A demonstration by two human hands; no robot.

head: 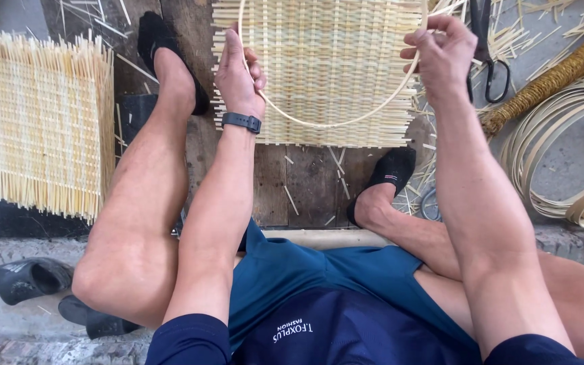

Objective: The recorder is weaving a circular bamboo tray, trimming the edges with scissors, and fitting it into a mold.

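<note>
Hands (238,74) (441,51) gripping thin bamboo hoop (346,123), woven mat (332,54)

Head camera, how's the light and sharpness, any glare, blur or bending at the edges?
Head view: soft, even daylight, no glare, faint shadows; left hand, right hand and woven mat on the bamboo hoop sharp; wide-angle stretch on knees and arms.

A bamboo weaving workshop: woven mats (35,122), coiled strips (562,155) and offcuts litter the plank floor (305,182)
</note>
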